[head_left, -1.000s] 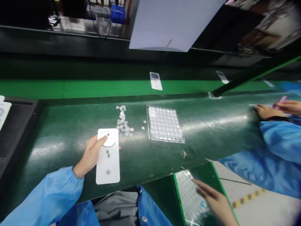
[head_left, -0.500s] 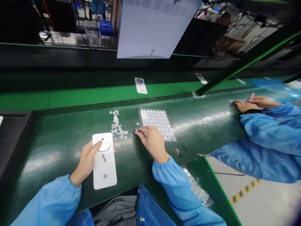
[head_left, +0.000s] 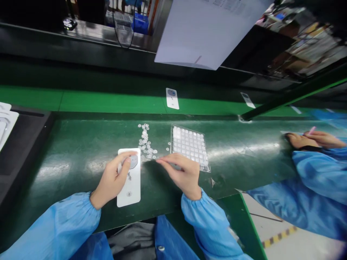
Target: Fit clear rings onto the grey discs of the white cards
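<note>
A white oblong panel [head_left: 132, 196] with dark printed characters and a grey round area [head_left: 133, 161] near its top is under my left hand [head_left: 112, 177]. The thumb and forefinger of that hand are bent over the round area, gripping the panel there. My right hand [head_left: 181, 171] is pinched, its fingertips just right of a heap of small clear discs [head_left: 145, 141]. Anything between those fingertips is too small to make out. Beyond its knuckles lies a clear tray [head_left: 189, 142] of white round pieces in rows, partly covered by the hand.
Two small discs [head_left: 168, 146] lie left of the tray. White panels [head_left: 172, 98] rest on the green strip behind. At left stands a black tray [head_left: 29, 133] with white panels. A co-worker's hands [head_left: 311, 140] hold a pink tool at right. A green post [head_left: 252, 113] rises nearby.
The view has shifted. My left hand has moved from holding the panel at its side to gripping over its round area. My right hand has moved from the two loose discs towards the heap.
</note>
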`<action>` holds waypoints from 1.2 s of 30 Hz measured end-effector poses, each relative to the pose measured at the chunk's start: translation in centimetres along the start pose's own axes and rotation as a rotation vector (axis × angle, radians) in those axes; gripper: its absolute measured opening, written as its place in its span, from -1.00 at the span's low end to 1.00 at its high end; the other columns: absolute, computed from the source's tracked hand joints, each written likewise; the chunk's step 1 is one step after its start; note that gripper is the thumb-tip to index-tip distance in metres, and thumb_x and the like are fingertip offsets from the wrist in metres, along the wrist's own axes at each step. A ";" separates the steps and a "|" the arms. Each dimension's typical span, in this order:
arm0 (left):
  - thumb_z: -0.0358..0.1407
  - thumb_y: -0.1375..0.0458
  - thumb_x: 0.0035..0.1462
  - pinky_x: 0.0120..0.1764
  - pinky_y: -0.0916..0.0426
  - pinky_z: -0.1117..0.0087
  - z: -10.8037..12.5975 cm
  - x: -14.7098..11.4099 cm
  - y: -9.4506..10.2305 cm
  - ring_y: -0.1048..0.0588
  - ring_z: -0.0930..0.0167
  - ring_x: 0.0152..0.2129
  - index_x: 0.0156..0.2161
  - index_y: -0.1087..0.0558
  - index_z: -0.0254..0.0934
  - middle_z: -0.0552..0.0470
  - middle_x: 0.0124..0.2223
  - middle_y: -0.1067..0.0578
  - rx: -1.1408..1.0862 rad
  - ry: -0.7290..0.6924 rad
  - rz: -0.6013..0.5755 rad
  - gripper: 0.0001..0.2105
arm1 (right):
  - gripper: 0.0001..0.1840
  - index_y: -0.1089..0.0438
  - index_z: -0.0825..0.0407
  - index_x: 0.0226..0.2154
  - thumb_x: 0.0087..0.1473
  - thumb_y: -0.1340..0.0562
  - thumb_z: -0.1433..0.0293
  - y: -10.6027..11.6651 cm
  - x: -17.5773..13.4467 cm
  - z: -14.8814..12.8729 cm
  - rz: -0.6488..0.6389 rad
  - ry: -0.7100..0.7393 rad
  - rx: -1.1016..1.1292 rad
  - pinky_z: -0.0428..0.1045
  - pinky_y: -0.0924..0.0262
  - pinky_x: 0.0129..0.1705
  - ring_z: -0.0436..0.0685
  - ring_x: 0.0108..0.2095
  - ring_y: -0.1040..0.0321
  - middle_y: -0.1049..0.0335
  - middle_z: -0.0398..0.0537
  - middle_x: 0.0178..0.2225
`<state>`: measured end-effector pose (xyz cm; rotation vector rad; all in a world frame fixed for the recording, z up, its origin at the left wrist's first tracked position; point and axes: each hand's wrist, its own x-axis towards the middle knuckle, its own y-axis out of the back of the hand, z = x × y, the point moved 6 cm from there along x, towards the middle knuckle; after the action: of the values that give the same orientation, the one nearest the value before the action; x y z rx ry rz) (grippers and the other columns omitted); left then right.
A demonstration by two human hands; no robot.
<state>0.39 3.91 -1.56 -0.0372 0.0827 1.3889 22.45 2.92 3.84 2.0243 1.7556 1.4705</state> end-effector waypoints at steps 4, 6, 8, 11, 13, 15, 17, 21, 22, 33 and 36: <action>-0.22 -0.23 0.26 0.03 -0.46 0.31 1.0 0.0 -0.5 -0.61 0.24 -0.10 -0.14 -0.67 -0.26 -0.06 -0.08 -0.66 0.105 -0.108 -0.075 -0.79 | -0.69 -0.60 -0.15 -0.10 0.14 -0.39 0.52 -1.4 -1.3 -3.6 -0.063 0.324 -0.006 0.07 -0.51 -0.27 0.15 -0.29 -0.60 -0.66 -0.14 -0.29; -0.20 -0.25 0.24 -0.05 -0.49 0.33 1.2 0.0 -0.8 -0.63 0.26 -0.17 -0.17 -0.68 -0.27 -0.05 -0.14 -0.68 0.083 -0.102 -0.121 -0.79 | -0.60 -0.56 -0.15 0.00 0.14 -0.38 0.55 -2.0 -1.6 -4.0 -0.117 0.401 -0.031 0.06 -0.48 -0.28 0.15 -0.24 -0.59 -0.66 -0.13 -0.23; -0.20 -0.25 0.25 -0.13 -0.50 0.35 1.1 0.0 -1.0 -0.63 0.29 -0.24 -0.23 -0.68 -0.28 -0.03 -0.20 -0.68 0.068 -0.086 -0.157 -0.79 | -0.57 -0.54 -0.11 0.03 0.14 -0.37 0.57 -2.3 -1.7 -4.2 -0.158 0.452 -0.055 0.06 -0.45 -0.30 0.16 -0.25 -0.57 -0.65 -0.10 -0.20; -0.21 -0.25 0.25 -0.16 -0.49 0.35 0.8 0.1 -1.1 -0.63 0.30 -0.27 -0.25 -0.67 -0.28 -0.02 -0.23 -0.68 0.060 -0.066 -0.173 -0.80 | -0.67 -0.56 -0.09 -0.03 0.16 -0.37 0.53 -2.4 -1.0 -4.7 -0.188 0.417 0.004 0.06 -0.44 -0.31 0.14 -0.29 -0.54 -0.65 -0.07 -0.21; -0.21 -0.25 0.25 -0.15 -0.49 0.35 0.8 0.1 -1.0 -0.62 0.30 -0.27 -0.25 -0.67 -0.28 -0.02 -0.23 -0.68 0.059 -0.063 -0.175 -0.81 | -0.78 -0.58 -0.07 -0.10 0.19 -0.36 0.47 -2.4 -0.3 -4.8 -0.180 0.302 0.091 0.05 -0.47 -0.29 0.12 -0.31 -0.54 -0.64 -0.04 -0.24; -0.20 -0.24 0.26 -0.16 -0.49 0.36 0.8 0.1 -0.9 -0.62 0.30 -0.26 -0.24 -0.67 -0.27 -0.01 -0.23 -0.68 0.058 -0.059 -0.178 -0.80 | -0.85 -0.59 -0.05 -0.16 0.22 -0.34 0.45 -2.3 0.2 -4.8 -0.171 0.177 0.151 0.04 -0.49 -0.27 0.12 -0.30 -0.55 -0.62 -0.02 -0.27; -0.19 -0.24 0.26 -0.18 -0.48 0.38 0.8 0.1 -0.9 -0.62 0.31 -0.27 -0.24 -0.67 -0.27 -0.01 -0.23 -0.68 0.057 -0.050 -0.184 -0.79 | -0.87 -0.59 -0.03 -0.20 0.24 -0.31 0.46 -2.5 0.4 -4.8 -0.194 0.097 0.175 0.02 -0.50 -0.24 0.12 -0.29 -0.56 -0.61 -0.02 -0.29; -0.19 -0.24 0.26 -0.20 -0.47 0.39 0.6 0.2 -0.9 -0.62 0.32 -0.29 -0.26 -0.67 -0.27 0.00 -0.26 -0.68 0.038 -0.036 -0.184 -0.78 | -0.89 -0.55 0.00 -0.19 0.27 -0.28 0.43 -3.1 0.5 -4.8 -0.282 0.019 0.202 -0.06 -0.44 -0.40 0.04 -0.40 -0.48 -0.56 -0.03 -0.30; -0.18 -0.25 0.25 -0.20 -0.48 0.39 0.5 0.2 -0.9 -0.62 0.32 -0.28 -0.26 -0.68 -0.27 0.00 -0.26 -0.68 0.029 -0.032 -0.183 -0.78 | -0.90 -0.54 0.00 -0.18 0.27 -0.28 0.44 -3.1 0.5 -4.8 -0.288 0.010 0.207 -0.07 -0.42 -0.44 0.03 -0.42 -0.46 -0.55 -0.04 -0.30; -0.20 -0.33 0.16 -0.14 -0.52 0.35 0.9 0.0 -1.4 -0.65 0.26 -0.23 -0.22 -0.69 -0.27 -0.04 -0.20 -0.69 -0.023 -0.013 -0.245 -0.82 | -0.69 -0.58 -0.16 -0.08 0.22 -0.30 0.54 -2.2 -1.7 -4.2 -0.063 0.314 0.038 -0.01 -0.45 -0.35 0.07 -0.37 -0.52 -0.59 -0.09 -0.27; -0.21 -0.33 0.16 -0.16 -0.52 0.36 1.0 0.1 -1.2 -0.65 0.28 -0.25 -0.24 -0.68 -0.28 -0.04 -0.22 -0.69 -0.015 -0.013 -0.219 -0.82 | -0.78 -0.59 -0.06 -0.13 0.21 -0.34 0.52 -2.4 -1.2 -4.3 -0.080 0.183 0.157 -0.02 -0.46 -0.30 0.08 -0.34 -0.53 -0.58 -0.06 -0.31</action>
<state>1.67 3.84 -0.64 -0.0484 0.0551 1.1705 17.95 0.63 3.95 1.9148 2.0589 1.5848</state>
